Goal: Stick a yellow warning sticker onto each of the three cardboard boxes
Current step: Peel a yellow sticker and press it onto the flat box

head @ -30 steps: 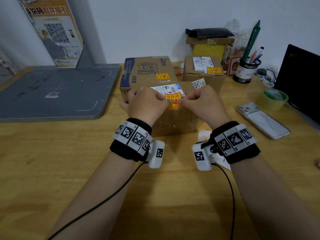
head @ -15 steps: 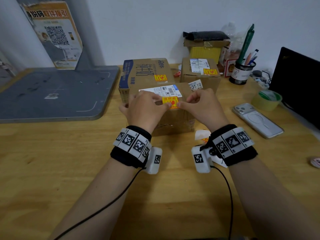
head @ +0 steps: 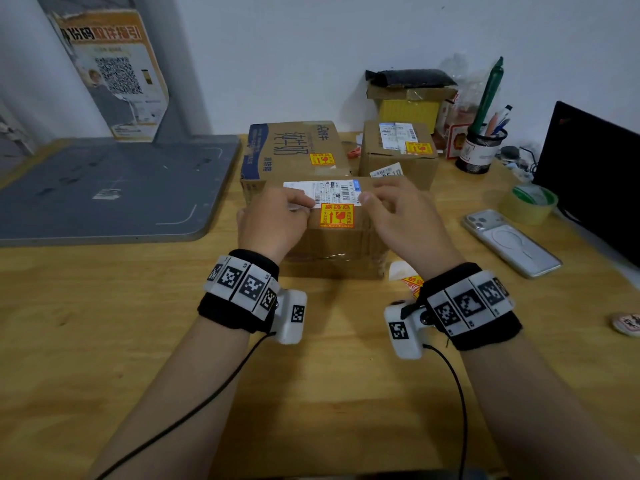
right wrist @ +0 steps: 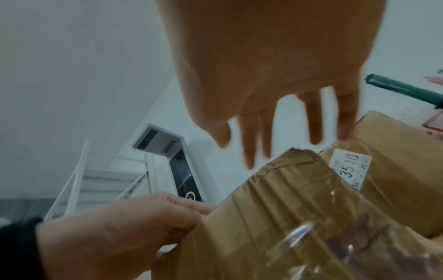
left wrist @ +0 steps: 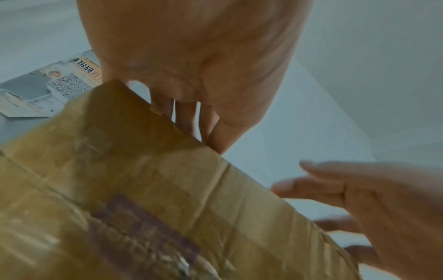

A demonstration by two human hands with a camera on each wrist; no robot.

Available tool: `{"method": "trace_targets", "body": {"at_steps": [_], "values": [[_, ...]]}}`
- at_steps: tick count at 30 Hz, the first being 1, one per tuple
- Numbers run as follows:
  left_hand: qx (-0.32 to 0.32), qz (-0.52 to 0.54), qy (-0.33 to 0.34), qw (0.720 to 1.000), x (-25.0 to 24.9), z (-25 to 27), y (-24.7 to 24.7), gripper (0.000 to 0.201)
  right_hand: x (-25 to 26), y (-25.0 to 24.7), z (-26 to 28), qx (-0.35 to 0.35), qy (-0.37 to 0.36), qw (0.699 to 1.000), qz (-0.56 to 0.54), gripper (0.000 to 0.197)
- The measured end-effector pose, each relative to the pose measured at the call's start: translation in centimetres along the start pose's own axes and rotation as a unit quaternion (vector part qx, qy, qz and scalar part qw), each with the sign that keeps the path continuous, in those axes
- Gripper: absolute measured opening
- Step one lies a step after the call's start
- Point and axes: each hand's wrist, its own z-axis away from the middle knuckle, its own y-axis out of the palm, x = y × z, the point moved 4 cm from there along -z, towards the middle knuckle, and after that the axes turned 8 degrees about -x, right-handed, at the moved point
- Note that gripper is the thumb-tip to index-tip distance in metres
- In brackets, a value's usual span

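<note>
Three cardboard boxes stand mid-table. The near box point(head: 332, 244) carries a yellow warning sticker point(head: 336, 215) lying flat on its top, just below a white shipping label. My left hand point(head: 298, 204) rests on the box top left of the sticker, fingers extended onto the label. My right hand point(head: 379, 199) hovers over the box's right side, its relaxed fingers spread point(right wrist: 249, 149) and holding nothing. The back left box point(head: 294, 147) and the back right box point(head: 394, 161) each show a yellow sticker on top.
A sticker sheet point(head: 405, 275) lies beside the near box under my right wrist. To the right are a phone point(head: 512, 242), a tape roll point(head: 528, 204), a pen holder point(head: 481, 150) and a dark screen point(head: 595, 174). A grey board point(head: 104, 188) covers the left.
Both hands pinched the yellow sticker over the near box earlier. Now it lies flat on the box top and the hands have released it and drawn apart.
</note>
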Motion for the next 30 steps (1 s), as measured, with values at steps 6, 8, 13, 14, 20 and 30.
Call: {"method": "trace_targets", "body": {"at_steps": [6,8,13,14,20,30], "values": [[0.015,0.059,0.004,0.998,1.2,-0.1,0.5,0.017,2.6,1.7,1.5,0.103,-0.095,0.99,0.014,0.039],[0.019,0.073,0.009,0.997,1.4,-0.2,0.5,0.017,2.3,2.3,1.6,0.117,-0.106,0.986,0.048,0.039],[0.015,0.086,0.011,0.996,1.8,-0.2,0.6,0.019,2.2,3.0,0.8,0.097,-0.12,0.979,0.133,0.037],[0.014,0.088,0.009,0.996,1.8,-0.2,0.7,0.019,2.2,3.1,0.5,0.103,-0.114,0.977,0.148,0.04],[0.023,0.086,0.006,0.996,1.8,-0.3,0.6,0.019,2.1,3.6,-0.5,0.098,-0.113,0.975,0.165,0.042],[0.027,0.093,0.004,0.995,1.7,-0.3,0.5,0.019,1.6,2.8,0.0,0.082,-0.104,0.976,0.17,0.039]]}}
